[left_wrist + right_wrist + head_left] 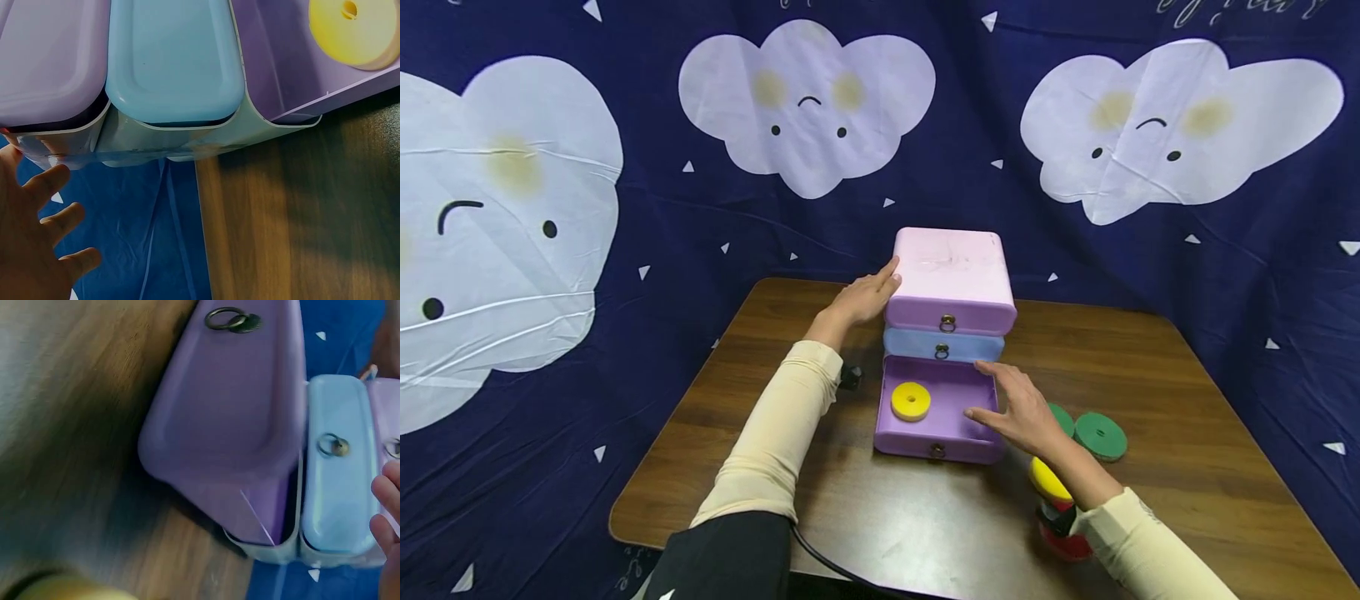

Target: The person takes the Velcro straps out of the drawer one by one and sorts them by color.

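A small drawer unit [951, 265] with a pale pink top stands on the table. Its bottom purple drawer [901, 444] is pulled out, and a yellow disc [901, 404] with a central hole lies inside on the left. The blue middle drawer [910, 343] and purple top drawer [917, 313] are closed. With fingers extended, my left hand [861, 300] touches the unit's upper left side. My right hand [1024, 412] is at the right side of the pulled-out drawer, fingers and thumb spread, holding nothing. Whether it touches the drawer's rim I cannot tell.
Right of the drawer lie green discs [1101, 437], one partly hidden by my right hand. Nearer me, a yellow disc [1049, 480] and red pieces [1067, 547] sit partly behind my right wrist. A dark cable [827, 562] crosses the table's [925, 517] front edge.
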Motion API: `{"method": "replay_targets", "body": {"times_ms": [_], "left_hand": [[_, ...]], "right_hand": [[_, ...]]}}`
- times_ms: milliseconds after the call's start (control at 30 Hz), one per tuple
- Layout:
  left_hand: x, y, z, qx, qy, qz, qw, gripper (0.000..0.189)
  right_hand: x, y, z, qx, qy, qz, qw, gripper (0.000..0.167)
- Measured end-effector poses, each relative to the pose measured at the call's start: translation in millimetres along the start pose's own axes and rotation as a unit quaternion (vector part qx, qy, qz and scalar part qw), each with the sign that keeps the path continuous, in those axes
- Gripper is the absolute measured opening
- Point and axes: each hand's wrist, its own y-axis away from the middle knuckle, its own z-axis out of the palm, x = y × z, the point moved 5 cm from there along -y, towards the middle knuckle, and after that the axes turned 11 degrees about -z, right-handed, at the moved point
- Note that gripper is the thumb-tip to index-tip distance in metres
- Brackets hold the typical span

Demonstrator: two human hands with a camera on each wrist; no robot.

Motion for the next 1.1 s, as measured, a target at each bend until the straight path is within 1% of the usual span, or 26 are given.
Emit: {"method": "replay_targets", "body": {"times_ms": [200, 400, 600, 733, 900, 1100], "left_hand": [[0.2, -1.1, -0.6, 0.002, -0.005, -0.004, 1.0, 0.056], [3.1, -1.5, -1.3, 0.003, -0.007, -0.007, 0.9999, 0.055], [7.7, -4.3, 2.3, -0.002, -0.017, -0.003, 0.9999, 0.055], [7.3, -4.8, 3.9, 0.0, -0.019, -0.004, 0.9998, 0.054], [4.0, -3.4, 3.2, 0.006, -0.016, -0.009, 0.9998, 0.054], [-0.3, -2.4, 2.4, 0.004, -0.018, -0.013, 0.9998, 0.054]], "right_hand": [[12, -18.1, 36, -0.04, -0.012, -0.012, 0.9991, 0.074], [23, -29.7, 65, -0.096, -0.014, -0.011, 0.9952, 0.076], [33, -32.3, 84, -0.137, -0.021, -0.013, 0.9902, 0.08], [38, -34.0, 97, -0.164, -0.036, -0.025, 0.9855, 0.084], [41, -38.8, 109, -0.18, -0.04, -0.044, 0.9818, 0.088], [43, -43.1, 120, -0.2, -0.049, -0.047, 0.9774, 0.092]]}}
